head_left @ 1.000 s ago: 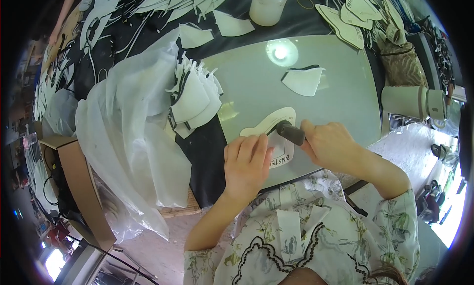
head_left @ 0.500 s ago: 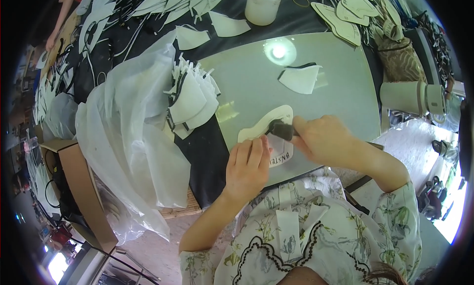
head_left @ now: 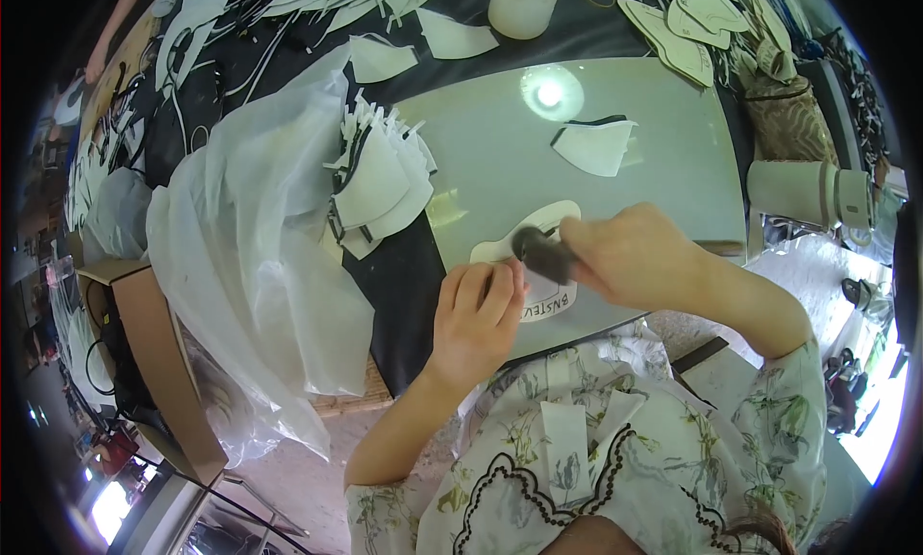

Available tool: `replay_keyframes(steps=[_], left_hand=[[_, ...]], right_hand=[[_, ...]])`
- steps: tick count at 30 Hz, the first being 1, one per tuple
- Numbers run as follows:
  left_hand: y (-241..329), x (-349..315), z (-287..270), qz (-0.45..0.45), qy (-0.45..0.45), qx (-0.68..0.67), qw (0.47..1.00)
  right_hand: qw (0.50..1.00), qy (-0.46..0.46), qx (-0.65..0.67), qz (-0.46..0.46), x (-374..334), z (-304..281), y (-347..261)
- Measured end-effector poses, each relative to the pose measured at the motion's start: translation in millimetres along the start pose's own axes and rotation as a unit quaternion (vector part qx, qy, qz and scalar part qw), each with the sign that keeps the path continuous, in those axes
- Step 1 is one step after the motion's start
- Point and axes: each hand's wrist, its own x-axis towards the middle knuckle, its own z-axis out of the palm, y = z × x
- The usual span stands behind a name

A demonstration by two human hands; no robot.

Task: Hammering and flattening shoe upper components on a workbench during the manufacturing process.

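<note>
My right hand (head_left: 639, 257) is closed round a hammer (head_left: 544, 255), whose dark head is smeared by motion above the front of a grey-green board (head_left: 673, 141). Under it lies a flat white curved template (head_left: 550, 311) with dark lettering. My left hand (head_left: 471, 326) rests at the template's left side, fingers bent and fingertips together close to the hammer head. What those fingertips pinch is hidden. Further back on the board lies a white cut piece (head_left: 594, 149) with a dark upper edge. Left of the board sits a stack of similar white pieces (head_left: 380, 189) with dark edges.
A white plastic bag (head_left: 260, 228) drapes over the table's left part, above a cardboard box (head_left: 173, 363). Behind the board stand a cloudy jar (head_left: 524, 7) and loose white pieces (head_left: 457, 36). At right are cream templates (head_left: 673, 45) and a pale flask (head_left: 798, 191).
The hammer and my right hand have shifted slightly and now blur with motion. My left hand stays at the template's side. The whole view has shifted a little.
</note>
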Motion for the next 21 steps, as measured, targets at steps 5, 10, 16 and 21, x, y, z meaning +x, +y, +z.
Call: replay_keyframes(steps=[5,10,16,21], left_hand=[[-1,-5,-1,-0.004,0.001,-0.003,1.000],[-2,-4,-1,-0.009,0.002,-0.013,1.000],[-4,-15,-4,-0.060,0.056,-0.053,0.995],[-9,-15,-4,-0.050,0.058,-0.070,0.995]], right_hand=[[0.997,-0.062,-0.050,-0.014,10,-5,1],[0.989,-0.121,-0.074,-0.042,17,-7,5],[0.983,-0.144,-0.085,-0.071,22,-9,8],[0.979,-0.158,-0.108,-0.074,23,-9,7]])
